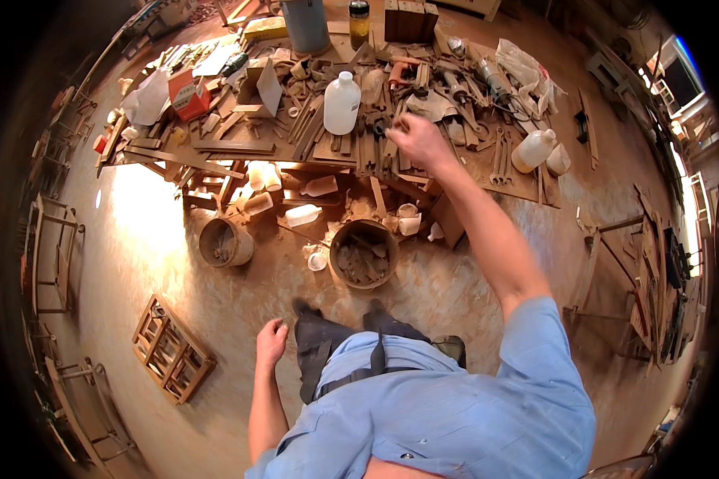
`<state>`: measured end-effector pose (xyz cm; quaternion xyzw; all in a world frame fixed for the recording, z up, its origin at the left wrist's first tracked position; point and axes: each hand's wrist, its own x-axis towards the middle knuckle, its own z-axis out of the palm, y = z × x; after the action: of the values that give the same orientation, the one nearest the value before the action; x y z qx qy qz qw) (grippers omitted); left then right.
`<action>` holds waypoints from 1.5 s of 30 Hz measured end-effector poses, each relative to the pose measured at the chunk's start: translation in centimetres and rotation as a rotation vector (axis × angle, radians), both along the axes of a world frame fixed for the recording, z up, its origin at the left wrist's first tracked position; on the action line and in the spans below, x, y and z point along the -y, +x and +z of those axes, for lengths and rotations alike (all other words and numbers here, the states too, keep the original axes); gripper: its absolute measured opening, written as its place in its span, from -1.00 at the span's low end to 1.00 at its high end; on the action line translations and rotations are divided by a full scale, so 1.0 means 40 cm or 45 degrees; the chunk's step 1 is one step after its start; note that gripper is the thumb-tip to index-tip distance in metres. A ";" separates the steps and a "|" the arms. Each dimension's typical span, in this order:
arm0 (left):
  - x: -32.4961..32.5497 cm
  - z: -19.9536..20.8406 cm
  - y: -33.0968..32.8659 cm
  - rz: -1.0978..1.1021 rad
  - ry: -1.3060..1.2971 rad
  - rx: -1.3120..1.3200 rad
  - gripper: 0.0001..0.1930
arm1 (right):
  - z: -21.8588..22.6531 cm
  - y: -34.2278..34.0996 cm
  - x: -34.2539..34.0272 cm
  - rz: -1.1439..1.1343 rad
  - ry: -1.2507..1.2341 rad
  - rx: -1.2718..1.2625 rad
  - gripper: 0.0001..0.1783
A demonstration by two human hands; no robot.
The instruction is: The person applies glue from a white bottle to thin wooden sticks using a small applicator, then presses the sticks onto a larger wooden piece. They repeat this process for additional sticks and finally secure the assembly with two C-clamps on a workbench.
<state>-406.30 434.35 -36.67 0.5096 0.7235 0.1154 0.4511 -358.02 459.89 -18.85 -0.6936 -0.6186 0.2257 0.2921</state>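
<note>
My right hand (pixel 418 142) is stretched over the cluttered workbench (pixel 535 188), fingers curled together. Whatever they hold, if anything, is hidden. Just left of the fingertips lies a dark ring-shaped metal piece (pixel 381 126) among wooden strips and tools. A white plastic bottle (pixel 342 105) with a cap stands upright further left, apart from the hand. Several wrenches (pixel 500 156) lie to its right. Low at my left side hangs my left hand (pixel 272 342), away from the bench. Its fingers are bent inward, and I cannot see what is inside them.
Below the bench stand a bucket of wood scraps (pixel 364 279) and a smaller bucket (pixel 236 249). A wooden frame (pixel 173 349) lies on the floor at left. Another white bottle (pixel 534 150) and power tools (pixel 495 84) occupy the bench's right side. Boards (pixel 655 287) lean at far right.
</note>
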 end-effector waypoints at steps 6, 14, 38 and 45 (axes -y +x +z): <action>-0.391 0.086 -0.011 -0.231 0.309 0.074 -0.63 | 0.080 -0.122 -0.274 -0.030 -0.056 0.373 -0.35; -1.043 0.126 -0.115 -0.636 0.797 -0.201 -0.60 | -0.048 -0.151 -0.543 -0.255 -0.372 0.535 -0.08; -1.612 0.117 -0.573 -1.036 0.862 -0.572 -0.66 | 0.069 -0.666 -0.618 0.021 -0.217 0.180 -0.65; -1.572 0.019 -0.613 -0.554 0.746 -0.536 -0.65 | -0.077 -0.856 -0.767 0.248 -0.170 0.267 -0.59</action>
<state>-430.84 497.23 -35.90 0.7698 0.6119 0.1117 0.1433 -392.25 490.57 -21.95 -0.6678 -0.6937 0.2201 0.1558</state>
